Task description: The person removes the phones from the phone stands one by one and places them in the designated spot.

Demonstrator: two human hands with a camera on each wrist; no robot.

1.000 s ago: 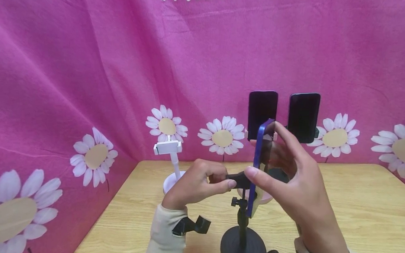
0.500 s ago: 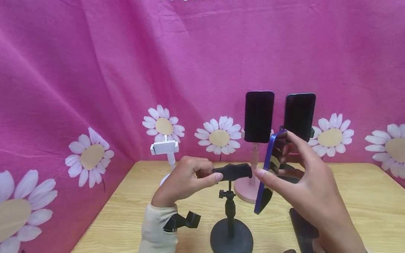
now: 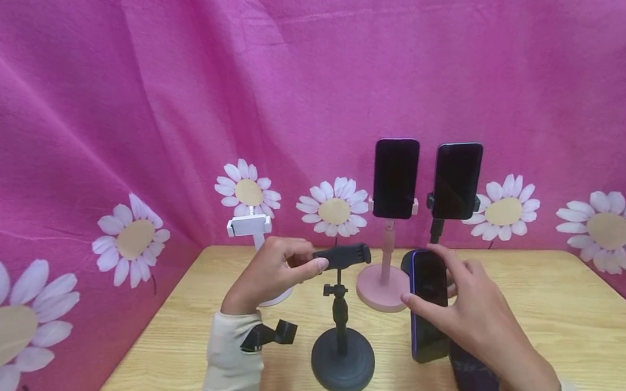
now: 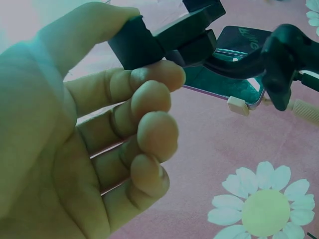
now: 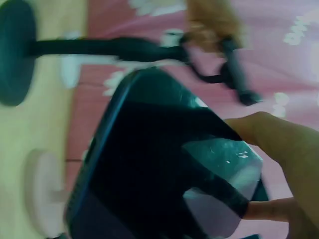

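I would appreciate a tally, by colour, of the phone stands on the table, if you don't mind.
Dark: 2 (the front stand, whose clamp the left hand pinches, and the rear-right stand)
Pink: 1 (the pink stand)
White: 1 (the white stand)
Total: 4

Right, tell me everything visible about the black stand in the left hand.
The black stand rises upright from a round, flat base on the wooden table. Its slim post carries a side knob and, on top, an empty clamp. The surface looks matte, perhaps plastic. The left hand pinches one end of the clamp between thumb and fingers.
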